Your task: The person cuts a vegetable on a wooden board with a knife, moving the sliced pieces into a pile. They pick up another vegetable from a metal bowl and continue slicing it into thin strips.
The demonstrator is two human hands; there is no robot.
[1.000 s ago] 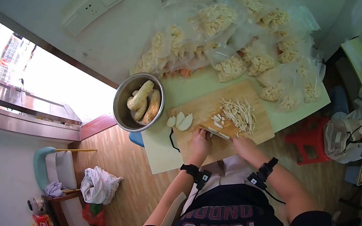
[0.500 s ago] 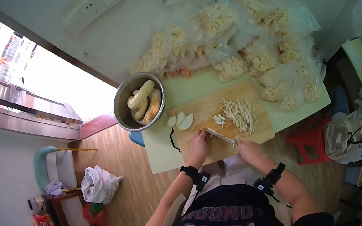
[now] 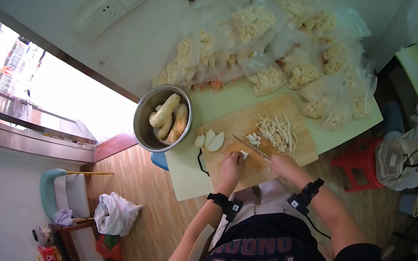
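My right hand point(image 3: 282, 166) is closed round the handle of a knife point(image 3: 251, 146), whose blade points left over the wooden cutting board point(image 3: 294, 120). Bunched fingers of my left hand point(image 3: 232, 163) press on a small white vegetable piece point(image 3: 244, 154) at the board's near side. Just beyond the blade lie short white cut sticks point(image 3: 254, 139). A heap of thin pale strips point(image 3: 278, 133) spreads further right. Several white slices point(image 3: 213, 140) rest near the board's left edge.
A metal bowl point(image 3: 137, 124) with several long pale root vegetables point(image 3: 168, 109) stands at the table's left. Clear bags of pale cut pieces point(image 3: 268, 79) crowd the back of the green table point(image 3: 179, 173). Right of it is a red stool point(image 3: 353, 166).
My right hand has moved slightly up with the knife, and the blade now lies farther from my left hand. My left hand stays in nearly the same place.
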